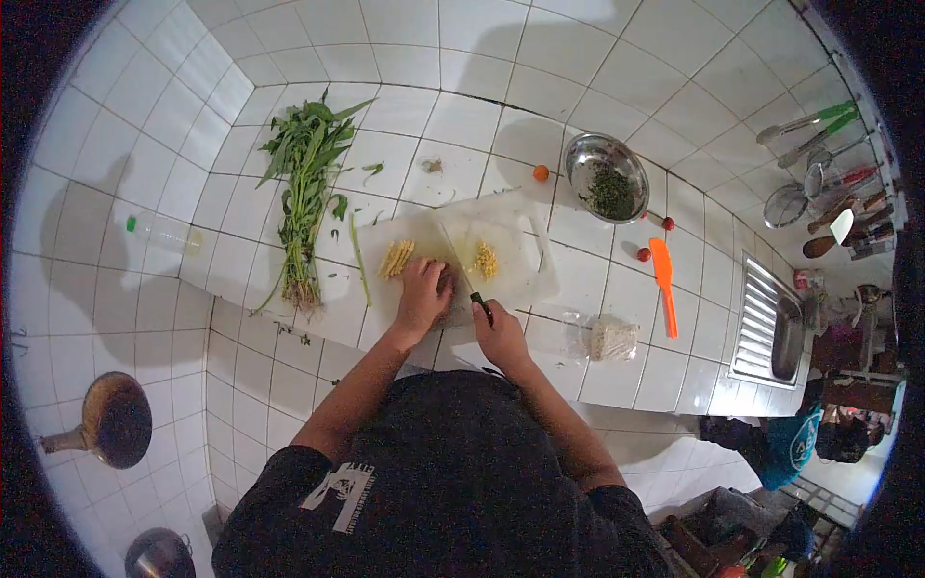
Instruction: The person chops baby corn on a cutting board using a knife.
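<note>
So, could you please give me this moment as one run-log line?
left hand: beside yellow strips; right hand: grips knife; chopped yellow pieces: on cutting board, right of knife; metal bowl: chopped greens inside

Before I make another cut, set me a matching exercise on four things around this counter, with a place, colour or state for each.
Column one
1. Knife
2. Metal bowl
3. Leafy bunch
4. Spatula-like utensil

Column two
A. Bright orange all along its length
B. Lies to the left of the cutting board
C. Handle gripped in the right hand
D. Has small green bits inside

Right pairs: 1-C; 2-D; 3-B; 4-A
</note>
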A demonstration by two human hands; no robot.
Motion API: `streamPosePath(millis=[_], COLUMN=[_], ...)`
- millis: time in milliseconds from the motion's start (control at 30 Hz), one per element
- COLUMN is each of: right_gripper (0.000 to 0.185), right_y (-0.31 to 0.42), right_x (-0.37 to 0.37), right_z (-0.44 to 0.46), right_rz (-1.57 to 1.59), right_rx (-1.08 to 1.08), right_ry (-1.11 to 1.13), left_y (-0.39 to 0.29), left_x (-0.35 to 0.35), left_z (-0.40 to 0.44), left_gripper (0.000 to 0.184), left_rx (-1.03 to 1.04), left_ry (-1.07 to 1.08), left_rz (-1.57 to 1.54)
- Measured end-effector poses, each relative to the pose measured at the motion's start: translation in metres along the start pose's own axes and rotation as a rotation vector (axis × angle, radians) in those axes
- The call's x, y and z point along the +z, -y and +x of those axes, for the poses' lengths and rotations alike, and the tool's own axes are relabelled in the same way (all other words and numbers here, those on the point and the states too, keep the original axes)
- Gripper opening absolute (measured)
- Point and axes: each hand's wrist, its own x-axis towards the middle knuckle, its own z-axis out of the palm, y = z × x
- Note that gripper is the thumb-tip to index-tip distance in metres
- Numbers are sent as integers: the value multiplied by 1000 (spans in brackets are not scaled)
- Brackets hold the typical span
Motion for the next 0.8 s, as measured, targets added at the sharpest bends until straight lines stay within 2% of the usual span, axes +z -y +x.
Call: streamPosePath(millis=[167,367,433,800], right_gripper=[36,37,37,39], right_y=[-3,6,9,7], right_x=[-1,-6,-8,-5], right_z=[-3,-6,-6,-3], right_rz=[-8,37,39,5], right_rx=[-23,-12,-19,5], right_ry=[-37,32,48,78], left_y=[11,15,13,14], left_x=[4,9,10,11], left_z=[-1,0,0,-3], left_gripper=[40,29,24,27], left_rx=[-15,-35,8,64], left_ry=[65,77,21,-53], left_rz=[-12,1,18,33])
